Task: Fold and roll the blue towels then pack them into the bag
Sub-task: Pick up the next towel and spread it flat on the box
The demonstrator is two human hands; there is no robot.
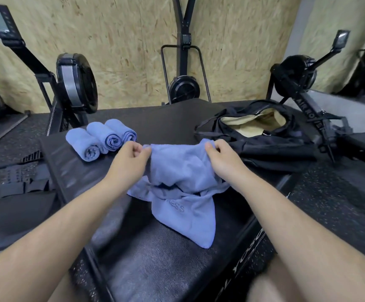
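Note:
A loose blue towel (181,188) hangs crumpled over the black padded box (146,258) in front of me. My left hand (131,160) pinches its upper left corner and my right hand (223,158) pinches its upper right corner, lifting the top edge. Three rolled blue towels (100,138) lie side by side at the box's far left. A black bag (264,136) with a tan lining lies unzipped and open at the far right.
Rowing machines stand at the left (74,83) and right (303,88), and a fan bike (183,88) stands against the chipboard wall. Black straps (20,173) lie on the speckled rubber floor to the left.

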